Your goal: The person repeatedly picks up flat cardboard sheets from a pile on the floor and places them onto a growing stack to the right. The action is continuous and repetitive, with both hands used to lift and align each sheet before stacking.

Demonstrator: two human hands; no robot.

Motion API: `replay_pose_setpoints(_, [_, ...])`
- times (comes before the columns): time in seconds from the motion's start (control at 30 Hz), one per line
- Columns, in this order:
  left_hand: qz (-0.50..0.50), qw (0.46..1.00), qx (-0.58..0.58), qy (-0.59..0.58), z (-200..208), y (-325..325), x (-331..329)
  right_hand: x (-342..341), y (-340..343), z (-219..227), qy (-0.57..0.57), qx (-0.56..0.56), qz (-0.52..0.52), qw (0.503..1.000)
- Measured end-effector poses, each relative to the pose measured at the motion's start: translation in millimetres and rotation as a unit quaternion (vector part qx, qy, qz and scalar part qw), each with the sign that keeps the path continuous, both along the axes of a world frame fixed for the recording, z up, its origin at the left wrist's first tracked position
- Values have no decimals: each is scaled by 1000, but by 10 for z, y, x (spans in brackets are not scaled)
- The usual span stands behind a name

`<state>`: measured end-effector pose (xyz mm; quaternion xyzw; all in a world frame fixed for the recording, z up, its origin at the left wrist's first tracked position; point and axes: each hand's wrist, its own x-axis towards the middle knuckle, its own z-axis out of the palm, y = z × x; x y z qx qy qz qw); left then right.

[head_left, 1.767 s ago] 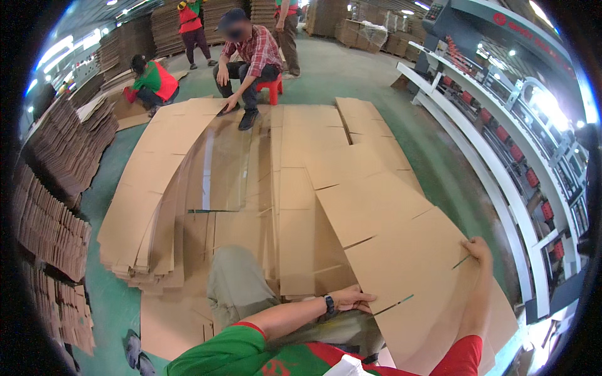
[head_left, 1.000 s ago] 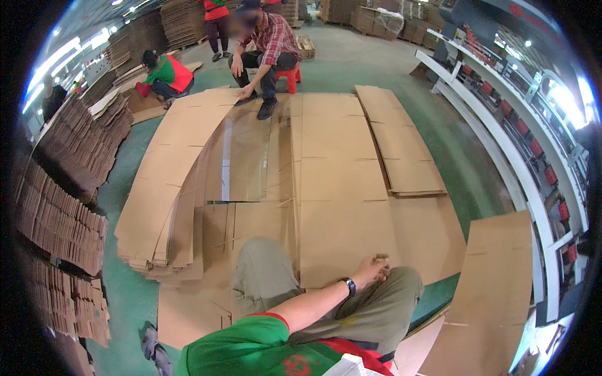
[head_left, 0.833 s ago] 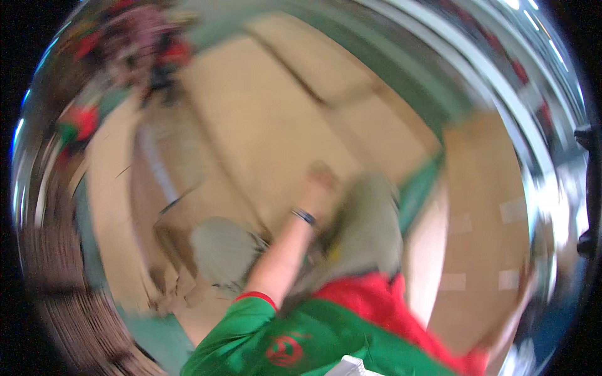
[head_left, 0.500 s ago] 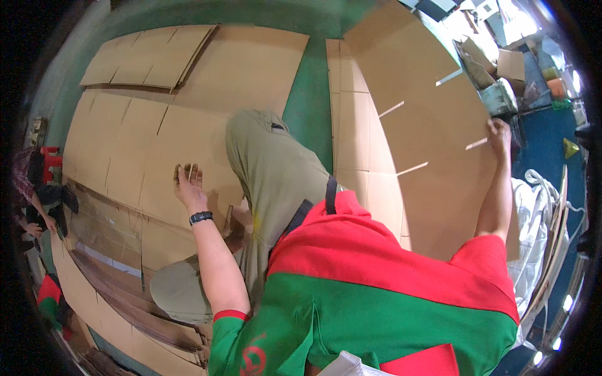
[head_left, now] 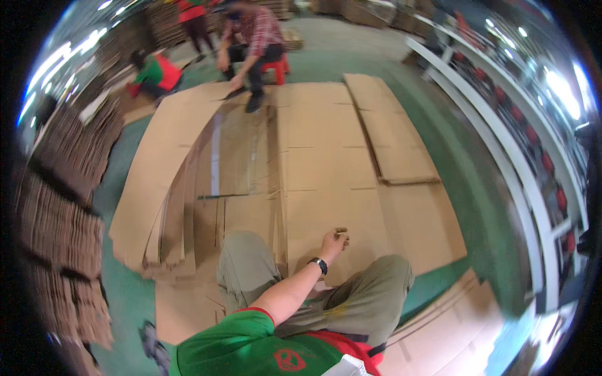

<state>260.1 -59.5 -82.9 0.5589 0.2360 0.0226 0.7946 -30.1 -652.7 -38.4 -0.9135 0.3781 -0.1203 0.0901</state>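
Note:
My left hand (head_left: 335,243), with a dark watch on its wrist, hovers over a flat brown cardboard sheet (head_left: 332,210) in front of my knees. Its fingers are loosely bent and apart, and I see nothing held in them. That sheet has short slots and crease lines. Outside the picture is my right hand. At the lower right lies part of another creased cardboard sheet (head_left: 439,332).
A smaller cardboard stack (head_left: 398,135) lies at the far right of the sheets. Leftward, a bowed cardboard sheet (head_left: 157,163) reaches a seated person (head_left: 257,37) on a red stool (head_left: 276,67). Bundled cardboard (head_left: 63,232) lines the left; a metal frame (head_left: 501,150) runs along the right.
My view has swung left and up, bringing the seated person ahead. The right hand, earlier at the edge of a large cardboard sheet, has left the picture. My left hand's fingers are more bent.

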Motion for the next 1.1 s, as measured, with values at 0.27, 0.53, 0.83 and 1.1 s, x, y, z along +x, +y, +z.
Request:
replay_pose_setpoints(0.27, [11,996,-51,-78,620,275,114,1279,828,292,-32,24,191,981])
replay_pose_setpoints(0.53, [74,976,-31,-201,1851,1725,-731,1583,1182,343,-28,-1,237,971])
replay_pose_setpoints(0.83, [477,840,-247,-78,-33,3236,-2975,2068,1149,665,-17,-98,321,942])
replay_pose_setpoints(1.1, [579,776,-236,-85,-805,4059,-4088,2647,1469,383,-5,1,330,944])
